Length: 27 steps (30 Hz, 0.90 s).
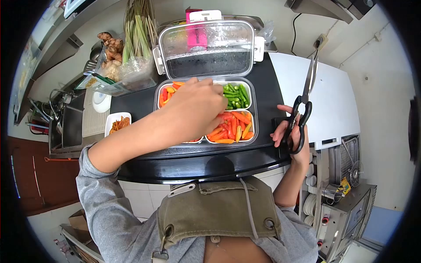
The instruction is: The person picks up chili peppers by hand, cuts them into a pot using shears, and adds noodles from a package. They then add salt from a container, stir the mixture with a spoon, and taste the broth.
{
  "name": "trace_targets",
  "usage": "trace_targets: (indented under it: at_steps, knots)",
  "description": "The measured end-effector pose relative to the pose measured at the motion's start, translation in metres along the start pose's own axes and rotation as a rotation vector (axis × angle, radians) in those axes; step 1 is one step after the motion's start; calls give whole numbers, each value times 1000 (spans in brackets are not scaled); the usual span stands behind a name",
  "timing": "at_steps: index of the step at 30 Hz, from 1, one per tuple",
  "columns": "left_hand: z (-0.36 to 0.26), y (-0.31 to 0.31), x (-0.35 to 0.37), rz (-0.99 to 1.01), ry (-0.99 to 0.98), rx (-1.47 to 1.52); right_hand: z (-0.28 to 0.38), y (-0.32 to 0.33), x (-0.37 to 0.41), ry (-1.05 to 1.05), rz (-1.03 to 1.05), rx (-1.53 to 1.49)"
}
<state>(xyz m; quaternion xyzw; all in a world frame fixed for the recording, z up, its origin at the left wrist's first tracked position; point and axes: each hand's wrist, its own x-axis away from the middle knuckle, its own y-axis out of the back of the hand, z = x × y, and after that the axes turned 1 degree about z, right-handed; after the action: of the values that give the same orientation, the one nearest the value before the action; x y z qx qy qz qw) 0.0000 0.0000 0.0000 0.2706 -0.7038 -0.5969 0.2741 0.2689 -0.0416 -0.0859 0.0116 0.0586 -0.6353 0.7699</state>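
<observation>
My left hand [199,107] reaches over the divided container [255,127], its fingers curled down near the green chilies [237,97] and the red and orange chilies [232,127]. Its fingertips are partly hidden, so I cannot make out what it holds. More orange and red chilies [166,94] fill the upper left compartment. On the right, my right hand [296,133] has its fingers through the handles of black-handled scissors [309,83], whose blades point up. The clear lid [206,50] stands tilted open behind the container.
A small white dish [109,125] with dark reddish pieces sits left of my forearm. Behind it, a plastic bin [136,83] holds roots and lemongrass [139,30]. A sink [72,122] is at far left, a white surface [329,96] at right.
</observation>
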Motion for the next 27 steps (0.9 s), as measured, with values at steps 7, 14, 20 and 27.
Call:
trace_targets:
  at_steps: [7, 14, 20, 27]
  knots:
    - [4, -10, -25, -122, -258, 307, 1, 1, 2, 1, 0, -23]
    - [-10, -25, -31, -200, -332, 35, 0, 1, 1, 6, 3, -32]
    - [0, -14, -33, -233, -341, 176, 0, 2, 1, -6, -7, -37]
    - [53, 21, 4, -131, 127, 1474, 0, 2, 1, -26, -12, -43]
